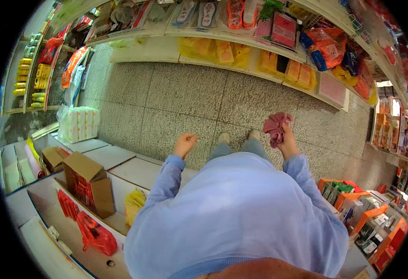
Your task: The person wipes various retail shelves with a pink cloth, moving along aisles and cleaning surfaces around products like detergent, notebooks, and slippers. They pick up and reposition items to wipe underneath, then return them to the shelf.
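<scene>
A crumpled dusky-pink cloth bunches out from my right hand, which grips it over the speckled tile floor. On the other side of my body, my left hand hangs with its fingers curled in, and no object shows in it. Both hands are in the air, apart from the shelves. My shoes stand on the floor between them.
Ahead runs a white shelf unit with insoles and yellow-bagged packs. Behind my left arm, a shelf holds an opened cardboard box and a red plastic bag. Tissue packs stand at left, orange-edged display boxes at right.
</scene>
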A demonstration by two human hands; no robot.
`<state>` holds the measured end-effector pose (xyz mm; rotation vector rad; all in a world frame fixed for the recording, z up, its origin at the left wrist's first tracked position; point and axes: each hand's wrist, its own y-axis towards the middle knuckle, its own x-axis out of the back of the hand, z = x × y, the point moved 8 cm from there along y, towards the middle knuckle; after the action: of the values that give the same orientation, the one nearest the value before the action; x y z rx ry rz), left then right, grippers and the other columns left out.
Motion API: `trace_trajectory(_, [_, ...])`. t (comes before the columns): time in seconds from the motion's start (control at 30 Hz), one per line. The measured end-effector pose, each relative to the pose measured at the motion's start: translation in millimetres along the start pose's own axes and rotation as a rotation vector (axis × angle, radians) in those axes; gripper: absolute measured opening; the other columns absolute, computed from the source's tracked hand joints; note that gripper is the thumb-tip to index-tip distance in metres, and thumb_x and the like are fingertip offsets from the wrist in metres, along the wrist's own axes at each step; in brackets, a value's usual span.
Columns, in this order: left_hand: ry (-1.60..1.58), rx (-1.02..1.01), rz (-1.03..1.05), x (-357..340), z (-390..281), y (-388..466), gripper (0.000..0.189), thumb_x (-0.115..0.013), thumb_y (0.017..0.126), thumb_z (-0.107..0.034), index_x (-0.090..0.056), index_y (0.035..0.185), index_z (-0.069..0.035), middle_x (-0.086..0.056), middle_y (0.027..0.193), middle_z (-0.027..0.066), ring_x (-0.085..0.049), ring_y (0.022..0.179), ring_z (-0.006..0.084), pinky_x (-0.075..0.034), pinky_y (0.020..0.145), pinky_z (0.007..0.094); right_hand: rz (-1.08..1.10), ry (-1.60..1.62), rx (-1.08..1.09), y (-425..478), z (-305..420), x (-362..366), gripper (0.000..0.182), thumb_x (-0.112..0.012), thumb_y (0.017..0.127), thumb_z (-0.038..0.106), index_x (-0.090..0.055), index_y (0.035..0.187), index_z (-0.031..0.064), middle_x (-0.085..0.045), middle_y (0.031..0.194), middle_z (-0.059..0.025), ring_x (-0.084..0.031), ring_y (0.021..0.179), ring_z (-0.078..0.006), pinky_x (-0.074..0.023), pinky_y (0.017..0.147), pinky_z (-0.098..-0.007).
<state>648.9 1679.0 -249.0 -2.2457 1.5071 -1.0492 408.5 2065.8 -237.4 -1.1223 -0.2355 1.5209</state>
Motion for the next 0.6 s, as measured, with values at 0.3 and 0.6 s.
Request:
trace_trajectory(0.3, [-0.491, 0.289, -0.106, 32, 5, 9, 0.02, -0.069, 0.083, -0.023, -0.063, 0.088, -0.005, -0.058, 0.072, 0.0029, -0.053, 0.062, 0.0125, -0.047, 0.05, 0.0291, -0.041, -0.114, -0.071, 67, 8, -131, 0.022, -0.047, 0.097, 0.021, -0.055, 0.113, 0.0084, -0.066, 0.101, -0.007, -0.065, 0.082, -0.0214, -0.0546, 0.064, -0.0343])
trace_trajectory(0.6, [-0.257, 0.329, -0.1, 97, -20, 89, 0.021, -0.069, 0.083, -0.025, -0.065, 0.092, -0.007, -0.056, 0.07, 0.0019, -0.05, 0.058, 0.0107, -0.04, 0.047, 0.0271, -0.013, -0.033, -0.142, 184, -14, -164, 0.026, -0.047, 0.097, 0.018, -0.055, 0.119, 0.0075, -0.063, 0.111, -0.009, -0.063, 0.095, -0.0235, -0.0525, 0.079, -0.0368])
